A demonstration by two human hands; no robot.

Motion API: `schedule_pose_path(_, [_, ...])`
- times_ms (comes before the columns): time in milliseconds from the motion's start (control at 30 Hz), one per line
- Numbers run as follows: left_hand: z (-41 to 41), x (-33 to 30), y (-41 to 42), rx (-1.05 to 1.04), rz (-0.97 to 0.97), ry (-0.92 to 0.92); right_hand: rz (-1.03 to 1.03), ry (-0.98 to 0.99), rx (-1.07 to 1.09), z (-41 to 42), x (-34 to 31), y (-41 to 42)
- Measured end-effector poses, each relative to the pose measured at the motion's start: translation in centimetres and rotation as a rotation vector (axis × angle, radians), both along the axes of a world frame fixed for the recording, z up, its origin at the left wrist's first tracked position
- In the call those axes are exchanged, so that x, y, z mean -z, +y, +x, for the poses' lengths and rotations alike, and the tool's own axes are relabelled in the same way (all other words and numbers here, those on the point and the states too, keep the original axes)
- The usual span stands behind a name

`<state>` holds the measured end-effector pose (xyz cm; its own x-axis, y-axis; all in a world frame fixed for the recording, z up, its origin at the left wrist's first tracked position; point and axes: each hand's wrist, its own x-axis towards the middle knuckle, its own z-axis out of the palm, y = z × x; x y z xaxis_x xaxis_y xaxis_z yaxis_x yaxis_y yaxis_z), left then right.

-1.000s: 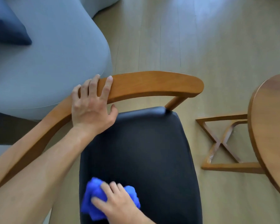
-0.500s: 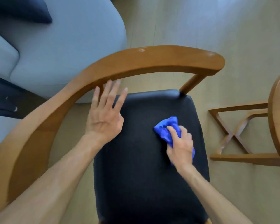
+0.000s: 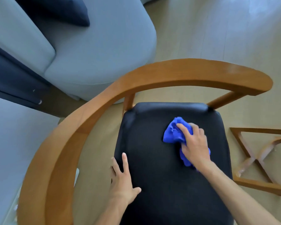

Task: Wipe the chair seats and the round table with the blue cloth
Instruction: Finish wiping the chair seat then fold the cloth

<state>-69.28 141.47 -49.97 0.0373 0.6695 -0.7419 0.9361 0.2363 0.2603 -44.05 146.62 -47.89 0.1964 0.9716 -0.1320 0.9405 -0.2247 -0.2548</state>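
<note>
Head view: no writing; blue cloth [image 3: 174, 133] on seat [image 3: 152, 159].

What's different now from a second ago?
The left hand let go of the wooden backrest and now rests flat on the seat's left edge. The right hand slid the blue cloth from the near edge toward the back. The cloth stays bunched under it.

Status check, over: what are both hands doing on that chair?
Right hand pressing blue cloth on black seat. Left hand flat on seat's left edge. Nothing obstructing.
</note>
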Motion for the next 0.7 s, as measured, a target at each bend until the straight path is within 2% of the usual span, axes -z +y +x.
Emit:
schedule_pose_path(100, [0.4,0.6,-0.1,0.015,0.010,0.031,0.022,0.035,0.351,-2.5,1.3,6.7])
schedule_pose_path(167, [0.3,1.0,0.0,0.027,0.021,0.057,0.027,0.031,0.336,-6.4,2.0,9.6])
schedule_pose_path(333, [-0.5,0.8,-0.3,0.029,0.036,0.025,0.026,-0.022,-0.127,-14.2,1.5,7.9])
schedule_pose_path(433, [-0.9,0.4,-0.9,0.003,0.061,0.027,0.031,0.073,-0.528,-13.2,1.1,3.2])
schedule_pose_path(567, [-0.5,-0.1,-2.3,-0.075,0.076,0.054,-0.144,0.101,-0.907,-10.6,0.5,-0.5])
schedule_pose_path(633, [-0.4,-0.4,-2.8,-0.136,0.061,0.030,-0.169,0.024,-1.058,-9.0,-0.3,1.0])
schedule_pose_path(700, [-0.7,-0.6,-2.3,-0.226,0.072,0.009,-0.085,-0.090,-1.035,-7.1,-0.9,3.5])
